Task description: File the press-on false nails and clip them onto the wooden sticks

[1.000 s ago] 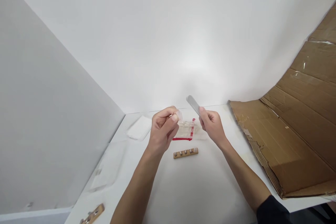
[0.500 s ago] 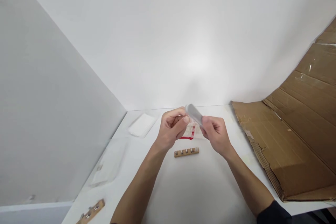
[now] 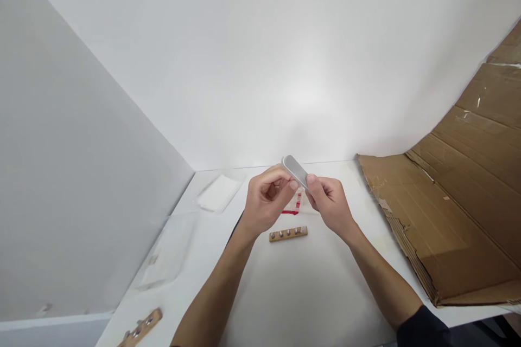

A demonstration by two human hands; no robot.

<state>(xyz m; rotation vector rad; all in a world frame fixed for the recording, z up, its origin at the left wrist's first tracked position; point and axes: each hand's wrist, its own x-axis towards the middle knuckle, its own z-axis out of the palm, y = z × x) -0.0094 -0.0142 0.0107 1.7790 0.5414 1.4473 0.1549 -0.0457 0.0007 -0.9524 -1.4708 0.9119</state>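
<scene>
A flat grey bar with rounded ends [image 3: 295, 170] is held up and tilted above the table; its exact kind I cannot make out. My right hand [image 3: 329, 200] is closed round its lower end, thumb on top. Against the bar's left edge, the thumb and forefinger of my left hand [image 3: 266, 198] are pinched together. Below both hands, a small wooden strip with several metal studs [image 3: 288, 234] lies on the white table [image 3: 309, 293]. Partly hidden behind the hands is a clear bag with red printing and a red edge [image 3: 293, 207].
At the lower left lies another studded wooden block [image 3: 141, 329]. Clear plastic bags [image 3: 169, 252] and a white packet [image 3: 218, 193] rest along the left side. Opened cardboard [image 3: 456, 238] covers the right. White walls [image 3: 260, 65] rise behind and to the left.
The grey bar has shifted slightly left and up and is no longer blurred. My right hand has moved a little left, nearer my left hand. A dark edge now shows beside my left wrist.
</scene>
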